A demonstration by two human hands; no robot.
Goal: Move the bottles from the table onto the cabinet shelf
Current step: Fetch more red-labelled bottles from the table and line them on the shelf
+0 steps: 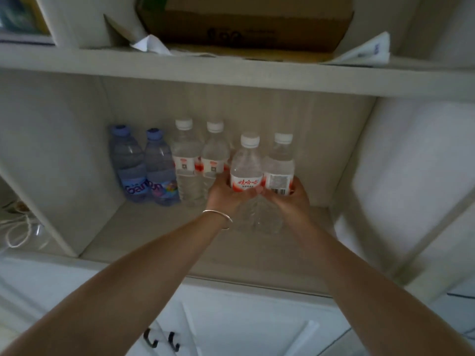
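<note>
While both arms reach into the cabinet shelf (154, 227), the left hand (226, 194) grips one clear bottle (246, 165) and the right hand (293, 199) grips another bottle (279, 163), the two touching.

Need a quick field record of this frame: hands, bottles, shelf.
left hand: grips clear bottle
right hand: grips second clear bottle
held bottles: upright, side by side
shelf: two blue bottles at left, two clear bottles beside them
upper shelf: cardboard box
</note>
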